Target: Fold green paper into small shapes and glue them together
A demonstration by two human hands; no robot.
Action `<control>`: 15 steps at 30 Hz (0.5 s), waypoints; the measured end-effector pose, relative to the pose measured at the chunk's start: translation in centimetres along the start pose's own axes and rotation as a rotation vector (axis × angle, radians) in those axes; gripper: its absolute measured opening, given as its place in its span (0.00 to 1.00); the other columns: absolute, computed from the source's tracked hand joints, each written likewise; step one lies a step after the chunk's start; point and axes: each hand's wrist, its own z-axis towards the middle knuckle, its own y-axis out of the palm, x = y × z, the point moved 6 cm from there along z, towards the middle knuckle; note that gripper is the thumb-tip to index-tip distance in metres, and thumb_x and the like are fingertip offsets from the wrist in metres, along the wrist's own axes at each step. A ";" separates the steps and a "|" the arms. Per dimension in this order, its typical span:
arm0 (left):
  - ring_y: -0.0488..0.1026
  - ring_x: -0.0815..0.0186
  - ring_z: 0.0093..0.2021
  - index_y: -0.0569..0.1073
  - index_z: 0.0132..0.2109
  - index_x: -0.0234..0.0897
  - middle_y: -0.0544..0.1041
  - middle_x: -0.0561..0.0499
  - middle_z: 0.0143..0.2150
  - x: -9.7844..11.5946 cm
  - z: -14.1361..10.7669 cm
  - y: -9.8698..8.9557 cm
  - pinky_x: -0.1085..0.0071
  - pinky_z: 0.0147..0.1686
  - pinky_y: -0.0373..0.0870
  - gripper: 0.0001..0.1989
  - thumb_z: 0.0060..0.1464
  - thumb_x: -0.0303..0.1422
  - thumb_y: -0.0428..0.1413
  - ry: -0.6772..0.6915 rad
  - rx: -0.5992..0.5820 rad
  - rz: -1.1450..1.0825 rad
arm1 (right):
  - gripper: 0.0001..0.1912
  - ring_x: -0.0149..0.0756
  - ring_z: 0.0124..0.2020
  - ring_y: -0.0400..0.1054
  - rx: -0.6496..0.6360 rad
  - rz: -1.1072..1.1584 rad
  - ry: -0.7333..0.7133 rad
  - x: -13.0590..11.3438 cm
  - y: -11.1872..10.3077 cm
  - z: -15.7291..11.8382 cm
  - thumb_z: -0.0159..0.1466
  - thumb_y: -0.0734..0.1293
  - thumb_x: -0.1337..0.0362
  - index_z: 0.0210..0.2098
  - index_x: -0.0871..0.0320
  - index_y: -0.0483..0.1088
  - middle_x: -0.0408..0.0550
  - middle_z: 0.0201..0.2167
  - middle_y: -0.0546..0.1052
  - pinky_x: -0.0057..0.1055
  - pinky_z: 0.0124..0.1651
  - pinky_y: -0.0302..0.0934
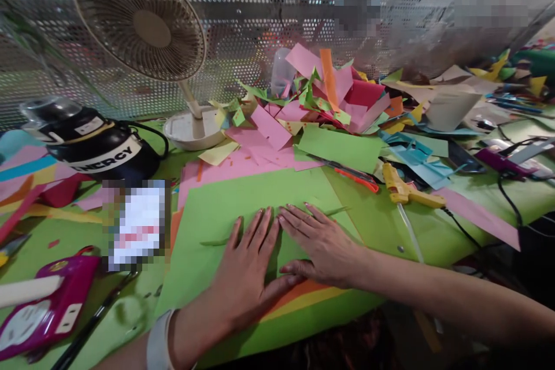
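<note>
Both hands press down on a light green sheet of paper (212,202) in the middle of the table. My left hand (249,254) lies flat with its fingers spread, pointing away from me. My right hand (318,243) rests beside it, fingers stretched toward the left and thumb near the left thumb. A narrow raised edge or fold of green paper shows on both sides of the fingers; the part between is covered by my hands. Orange and yellow sheets (321,296) stick out underneath, and pink paper (186,176) lies at the back.
A fan (151,29) and a black jug-like container (108,150) stand at the back left. Paper scraps (273,127) pile up against the perforated metal screen. A utility knife (351,176) and yellow glue gun (401,188) lie at right. A purple device (65,295) sits at left.
</note>
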 end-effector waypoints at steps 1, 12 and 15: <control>0.45 0.49 0.69 0.48 0.68 0.31 0.50 0.37 0.70 0.0 0.0 0.0 0.46 0.64 0.40 0.44 0.56 0.59 0.40 -0.002 -0.005 -0.008 | 0.43 0.44 0.69 0.41 -0.001 0.002 0.000 0.0 -0.1 0.0 0.65 0.52 0.40 0.66 0.68 0.50 0.59 0.68 0.51 0.48 0.69 0.34; 0.43 0.48 0.69 0.48 0.68 0.30 0.47 0.36 0.70 0.1 0.1 -0.3 0.43 0.64 0.38 0.45 0.56 0.60 0.36 -0.061 -0.073 -0.092 | 0.40 0.47 0.68 0.44 0.015 -0.078 -0.030 0.1 -0.2 -0.1 0.66 0.56 0.45 0.66 0.70 0.50 0.60 0.67 0.52 0.50 0.67 0.43; 0.39 0.50 0.70 0.45 0.69 0.30 0.42 0.38 0.71 0.1 0.1 -0.4 0.44 0.64 0.35 0.45 0.56 0.61 0.35 -0.077 -0.102 -0.129 | 0.39 0.48 0.68 0.45 0.061 -0.123 -0.066 0.2 -0.1 -0.1 0.66 0.56 0.46 0.65 0.71 0.51 0.61 0.66 0.52 0.51 0.66 0.46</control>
